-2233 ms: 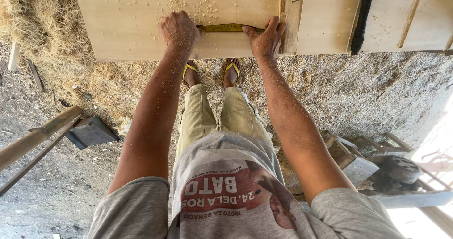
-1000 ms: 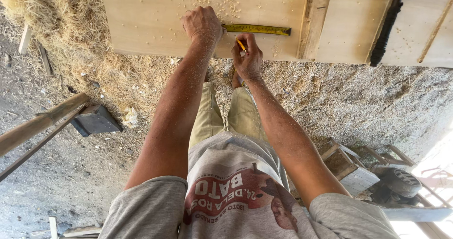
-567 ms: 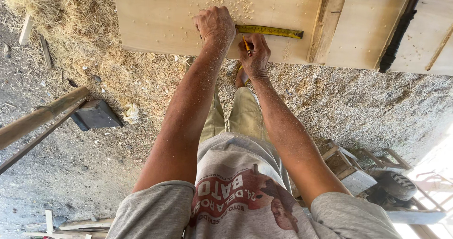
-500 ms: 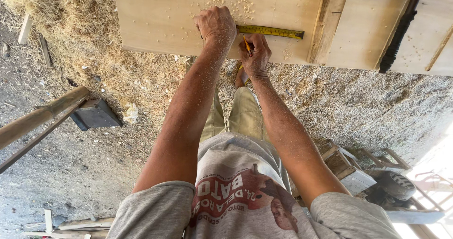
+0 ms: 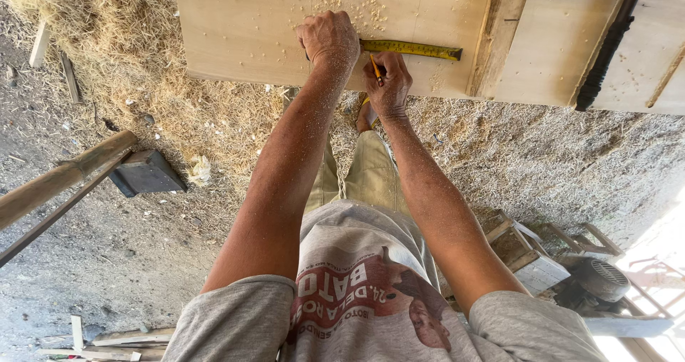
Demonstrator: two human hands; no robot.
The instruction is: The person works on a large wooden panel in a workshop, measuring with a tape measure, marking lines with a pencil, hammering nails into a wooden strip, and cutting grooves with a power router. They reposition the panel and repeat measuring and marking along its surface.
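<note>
Two hands at a pale wooden board dusted with shavings

The left hand (image 5: 330, 39) presses a yellow tape measure (image 5: 411, 48) flat on the pale wooden board (image 5: 250, 26); the right hand (image 5: 387, 83) grips an orange pencil (image 5: 374, 67), its tip seemingly touching the board just below the tape.

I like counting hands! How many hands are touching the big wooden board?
2. The left hand presses the yellow tape measure onto the board. The right hand, beside it, holds a pencil there.
</note>
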